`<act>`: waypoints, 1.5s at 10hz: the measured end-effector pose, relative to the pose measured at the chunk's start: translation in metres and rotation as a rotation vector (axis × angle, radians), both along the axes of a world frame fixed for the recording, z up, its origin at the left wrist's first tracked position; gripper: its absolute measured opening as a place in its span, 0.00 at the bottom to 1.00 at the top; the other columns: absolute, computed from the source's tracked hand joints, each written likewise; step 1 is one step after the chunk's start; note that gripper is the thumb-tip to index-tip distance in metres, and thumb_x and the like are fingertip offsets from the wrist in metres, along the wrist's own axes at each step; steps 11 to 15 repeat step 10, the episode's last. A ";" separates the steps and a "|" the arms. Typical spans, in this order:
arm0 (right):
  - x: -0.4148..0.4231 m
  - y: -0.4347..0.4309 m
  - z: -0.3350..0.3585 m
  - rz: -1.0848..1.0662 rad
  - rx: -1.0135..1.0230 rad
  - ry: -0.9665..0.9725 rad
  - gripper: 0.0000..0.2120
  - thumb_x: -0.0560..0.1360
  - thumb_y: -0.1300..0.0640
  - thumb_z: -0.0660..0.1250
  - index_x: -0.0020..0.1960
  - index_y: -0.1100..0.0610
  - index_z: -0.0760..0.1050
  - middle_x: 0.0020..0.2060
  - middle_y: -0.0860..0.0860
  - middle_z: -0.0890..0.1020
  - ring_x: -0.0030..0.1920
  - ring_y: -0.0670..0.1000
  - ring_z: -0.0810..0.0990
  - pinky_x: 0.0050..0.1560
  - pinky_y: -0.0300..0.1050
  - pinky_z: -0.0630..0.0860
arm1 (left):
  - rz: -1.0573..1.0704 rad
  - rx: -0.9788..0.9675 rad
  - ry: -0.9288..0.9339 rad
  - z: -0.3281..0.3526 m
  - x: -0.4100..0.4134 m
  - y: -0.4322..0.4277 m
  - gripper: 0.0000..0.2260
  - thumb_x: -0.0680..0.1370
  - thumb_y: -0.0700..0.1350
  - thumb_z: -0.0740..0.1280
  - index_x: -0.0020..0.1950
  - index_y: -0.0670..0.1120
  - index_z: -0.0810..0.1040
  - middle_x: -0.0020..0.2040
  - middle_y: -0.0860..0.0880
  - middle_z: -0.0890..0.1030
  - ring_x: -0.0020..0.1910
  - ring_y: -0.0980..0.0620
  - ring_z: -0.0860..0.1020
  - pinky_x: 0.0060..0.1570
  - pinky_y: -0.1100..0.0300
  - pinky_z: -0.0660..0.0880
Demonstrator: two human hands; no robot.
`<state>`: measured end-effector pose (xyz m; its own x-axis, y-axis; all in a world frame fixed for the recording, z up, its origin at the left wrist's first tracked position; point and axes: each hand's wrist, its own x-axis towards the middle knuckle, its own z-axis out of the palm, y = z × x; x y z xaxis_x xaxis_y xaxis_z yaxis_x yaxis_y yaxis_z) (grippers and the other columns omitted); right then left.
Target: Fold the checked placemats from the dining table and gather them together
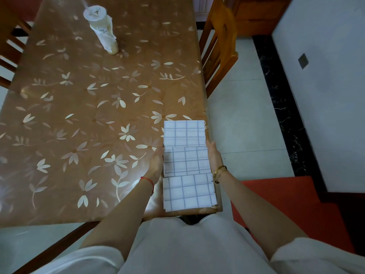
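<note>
Three folded placemats (186,165) in a row along table's (79,115) right edge, cup (101,28) far behind, hands flanking the middle one

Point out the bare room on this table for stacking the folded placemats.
Bare: the wide table stretch left of the left hand, reaching up to the lidded cup. Crowded: the near right edge, where three checked placemats lie in a row, the right hand at their outer side.

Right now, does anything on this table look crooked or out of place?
Only slightly: the nearest placemat sits a little askew at the right edge of the table, out of line with the middle placemat between the left hand and right hand, and the far placemat. Nothing looks spilled or damaged.
</note>
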<state>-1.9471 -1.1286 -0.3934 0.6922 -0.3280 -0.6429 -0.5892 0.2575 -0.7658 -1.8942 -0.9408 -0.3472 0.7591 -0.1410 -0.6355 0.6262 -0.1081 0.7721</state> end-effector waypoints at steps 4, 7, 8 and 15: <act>-0.084 0.008 -0.011 -0.116 0.011 0.004 0.31 0.78 0.31 0.49 0.74 0.46 0.66 0.72 0.44 0.68 0.73 0.47 0.65 0.76 0.53 0.58 | 0.120 0.094 0.013 -0.031 -0.063 0.035 0.19 0.83 0.44 0.56 0.74 0.44 0.68 0.71 0.48 0.72 0.71 0.48 0.69 0.75 0.49 0.61; -0.101 0.021 -0.012 -0.043 0.069 -0.005 0.38 0.70 0.23 0.50 0.72 0.43 0.67 0.71 0.42 0.71 0.71 0.45 0.68 0.74 0.51 0.61 | 0.220 -0.047 0.083 -0.013 -0.078 0.019 0.19 0.84 0.40 0.54 0.75 0.40 0.65 0.63 0.46 0.75 0.58 0.52 0.73 0.54 0.63 0.71; -0.099 0.017 -0.029 -0.057 0.065 0.014 0.37 0.68 0.21 0.51 0.69 0.40 0.70 0.68 0.42 0.74 0.70 0.47 0.70 0.73 0.55 0.63 | 0.237 -0.041 0.071 -0.013 -0.078 0.021 0.19 0.84 0.39 0.54 0.76 0.40 0.63 0.61 0.47 0.76 0.55 0.53 0.74 0.57 0.61 0.70; -0.096 0.013 -0.009 -0.165 0.042 -0.007 0.33 0.75 0.30 0.55 0.68 0.52 0.71 0.63 0.43 0.74 0.63 0.43 0.70 0.66 0.46 0.67 | 0.199 -0.063 -0.005 -0.025 -0.081 0.037 0.19 0.84 0.44 0.55 0.75 0.47 0.66 0.74 0.51 0.67 0.72 0.52 0.66 0.75 0.54 0.59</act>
